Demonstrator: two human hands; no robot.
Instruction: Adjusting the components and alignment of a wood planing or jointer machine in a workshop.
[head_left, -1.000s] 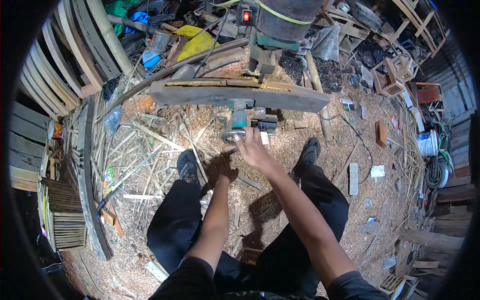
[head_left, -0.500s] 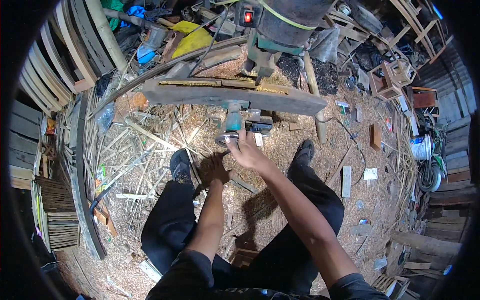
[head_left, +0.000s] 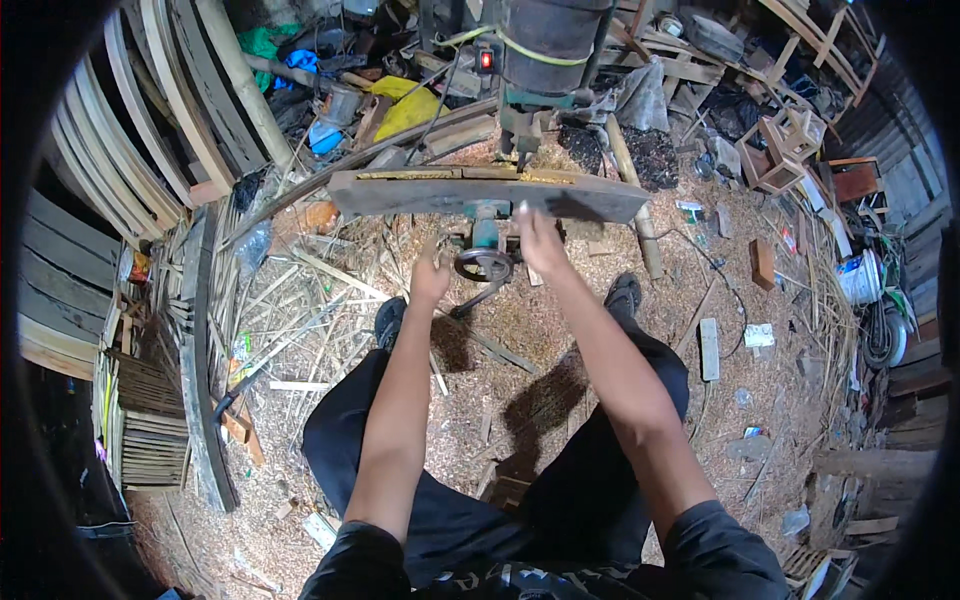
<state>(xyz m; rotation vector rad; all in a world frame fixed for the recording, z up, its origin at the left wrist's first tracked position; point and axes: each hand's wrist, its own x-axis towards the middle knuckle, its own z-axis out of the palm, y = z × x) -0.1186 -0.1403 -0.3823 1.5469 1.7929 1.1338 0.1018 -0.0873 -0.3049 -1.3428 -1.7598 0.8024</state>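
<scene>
A long grey wooden plank [head_left: 420,197] with slots cut along its top edge lies across a machine, under its upright tool head [head_left: 522,135]. Below the plank are a green vise-like carriage [head_left: 487,232] and a round metal handwheel [head_left: 484,266] with a crank lever [head_left: 482,298]. My left hand [head_left: 431,274] is raised just left of the handwheel, thumb apart from the fingers, holding nothing visible. To the wheel's right, my right hand [head_left: 541,243] reaches up close to the plank's front face, fingers stretched and slightly blurred. Whether it touches the plank I cannot tell.
A dark cylindrical motor [head_left: 555,45] with a lit red switch [head_left: 487,60] stands behind the plank. Sawdust and wood strips [head_left: 300,310] litter the floor. A long beam [head_left: 197,360] lies at left; a cable [head_left: 735,290] and wood blocks [head_left: 762,264] are at right.
My right hand has left the handwheel and moved up and right toward the plank. My left hand has risen from below the wheel to its left side. The view has shifted.
</scene>
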